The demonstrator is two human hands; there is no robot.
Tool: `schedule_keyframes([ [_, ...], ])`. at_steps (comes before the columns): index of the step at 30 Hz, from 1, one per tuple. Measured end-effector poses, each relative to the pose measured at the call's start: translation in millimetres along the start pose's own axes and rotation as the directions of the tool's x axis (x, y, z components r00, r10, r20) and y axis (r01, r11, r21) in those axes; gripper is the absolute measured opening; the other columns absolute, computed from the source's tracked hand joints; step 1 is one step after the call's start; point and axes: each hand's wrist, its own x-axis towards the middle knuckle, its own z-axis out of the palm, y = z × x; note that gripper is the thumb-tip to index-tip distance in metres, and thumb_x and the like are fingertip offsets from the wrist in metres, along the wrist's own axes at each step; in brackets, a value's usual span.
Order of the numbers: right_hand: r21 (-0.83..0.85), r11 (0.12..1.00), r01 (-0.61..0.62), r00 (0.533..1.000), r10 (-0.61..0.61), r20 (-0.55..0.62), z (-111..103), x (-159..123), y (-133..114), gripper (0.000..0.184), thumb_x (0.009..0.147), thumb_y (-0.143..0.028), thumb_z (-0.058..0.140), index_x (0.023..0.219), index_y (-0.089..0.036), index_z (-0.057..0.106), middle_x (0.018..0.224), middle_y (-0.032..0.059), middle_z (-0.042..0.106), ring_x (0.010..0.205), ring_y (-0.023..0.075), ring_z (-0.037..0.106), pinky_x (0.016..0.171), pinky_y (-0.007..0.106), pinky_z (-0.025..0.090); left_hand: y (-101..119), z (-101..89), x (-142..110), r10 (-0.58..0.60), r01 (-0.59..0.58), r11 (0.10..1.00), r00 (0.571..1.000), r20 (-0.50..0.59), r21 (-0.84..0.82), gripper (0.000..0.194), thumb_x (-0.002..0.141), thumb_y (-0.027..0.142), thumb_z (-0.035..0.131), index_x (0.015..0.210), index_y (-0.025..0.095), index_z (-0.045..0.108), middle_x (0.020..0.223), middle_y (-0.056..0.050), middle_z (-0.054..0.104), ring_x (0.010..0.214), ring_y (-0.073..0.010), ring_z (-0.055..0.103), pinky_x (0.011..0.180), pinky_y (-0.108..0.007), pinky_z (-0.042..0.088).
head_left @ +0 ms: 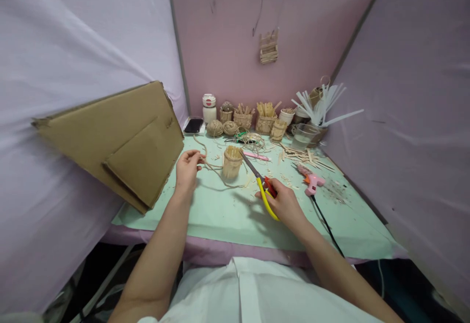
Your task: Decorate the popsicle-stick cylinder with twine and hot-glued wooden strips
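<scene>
Between my hands a small round cup of light wooden sticks (232, 163) stands upright on the green tabletop. My left hand (188, 167) pinches a strand of jute twine (211, 166), which loops beside the cup and trails along the table in front of it. In my right hand (281, 199) is a pair of scissors (261, 181) with yellow and red handles. Their dark blades point up and left, with the tips close to the cup's right rim. Whether the blades are parted is too small to tell.
A pink glue gun (313, 182) with a black cord lies at the right. Loose sticks (304, 156), a pink pen (258, 156) and tangled twine (252, 141) lie behind the cup. A cardboard panel (121, 142) leans at the left. Twine balls (215, 128) and stick-filled containers (266, 124) line the back.
</scene>
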Motion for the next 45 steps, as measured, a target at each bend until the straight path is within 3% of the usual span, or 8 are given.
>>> schedule_keyframes([
  [5,-0.013,1.000,-0.020,1.000,0.019,-0.015,-6,2,5,0.042,0.079,-0.063,0.056,0.072,-0.023,0.050,0.057,-0.0039,0.049,0.053,0.0136,0.040,0.053,0.025,0.030,1,-4.8,-5,0.398,-0.309,0.807,0.914,-0.077,0.503,0.042,0.065,0.015,0.067,0.107,0.020,0.061,0.118,-0.010,0.062,0.116,-0.0251,0.056,0.103,-0.042,0.040],
  [8,-0.018,1.000,-0.025,0.999,0.025,-0.025,-11,3,6,0.042,0.080,-0.064,0.056,0.071,-0.023,0.049,0.057,-0.0038,0.049,0.053,0.0135,0.040,0.054,0.026,0.031,5,0.2,-19,0.511,-0.477,0.658,0.851,0.120,0.583,0.036,0.070,0.021,0.071,0.106,0.021,0.066,0.123,-0.011,0.060,0.125,-0.0303,0.048,0.109,-0.046,0.032],
  [12,0.008,1.000,-0.016,0.999,0.016,-0.035,-15,3,7,0.042,0.080,-0.063,0.056,0.070,-0.022,0.051,0.058,-0.0031,0.050,0.054,0.0139,0.042,0.054,0.026,0.033,-4,11.3,-33,0.148,-0.583,0.733,0.639,0.755,0.350,0.012,0.081,0.027,0.067,0.089,0.022,0.074,0.095,-0.008,0.069,0.092,-0.0235,0.060,0.091,-0.036,0.043],
  [17,-0.005,1.000,-0.012,1.000,0.012,-0.027,-14,1,10,0.042,0.079,-0.063,0.056,0.069,-0.022,0.049,0.058,-0.0034,0.049,0.054,0.0137,0.042,0.054,0.026,0.032,-23,21.3,-39,-0.043,-0.624,0.737,0.344,0.938,0.262,0.011,0.079,0.020,0.067,0.083,0.022,0.077,0.090,-0.008,0.070,0.088,-0.0216,0.060,0.082,-0.031,0.043],
  [30,-0.011,1.000,-0.018,1.000,0.018,-0.008,-11,-1,11,0.045,0.077,-0.066,0.057,0.067,-0.023,0.048,0.058,-0.0024,0.052,0.053,0.0138,0.043,0.054,0.026,0.032,-19,9.3,-33,-0.190,-0.584,0.754,0.244,0.951,0.301,0.015,0.081,0.031,0.068,0.086,0.020,0.075,0.097,-0.008,0.066,0.089,-0.0204,0.062,0.083,-0.029,0.045],
  [35,-0.006,1.000,-0.025,1.000,0.025,0.002,-9,-3,12,0.042,0.077,-0.063,0.059,0.069,-0.023,0.051,0.058,-0.0032,0.051,0.053,0.0141,0.044,0.053,0.026,0.033,-14,11.9,-38,-0.177,-0.538,0.772,0.329,0.928,0.338,0.009,0.079,0.024,0.065,0.075,0.019,0.071,0.085,-0.005,0.065,0.080,-0.0180,0.059,0.076,-0.028,0.045],
  [41,0.015,0.999,-0.045,0.998,0.045,0.037,-10,-7,9,0.038,0.075,-0.059,0.062,0.080,-0.022,0.057,0.062,-0.0034,0.052,0.057,0.0153,0.046,0.055,0.026,0.034,2,12.5,-37,-0.099,-0.025,0.986,0.713,0.695,0.165,0.024,0.071,0.034,0.077,0.086,0.017,0.067,0.082,-0.002,0.066,0.076,-0.0139,0.058,0.072,-0.026,0.045],
  [45,-0.008,0.999,-0.034,0.995,0.035,0.093,-6,-10,5,0.042,0.073,-0.056,0.065,0.094,-0.021,0.058,0.069,-0.0028,0.054,0.061,0.0160,0.048,0.057,0.027,0.036,4,13.0,-34,-0.169,0.232,0.972,0.797,0.580,-0.036,0.040,0.058,0.034,0.088,0.089,0.015,0.070,0.083,-0.002,0.066,0.074,-0.0109,0.058,0.072,-0.025,0.047],
])
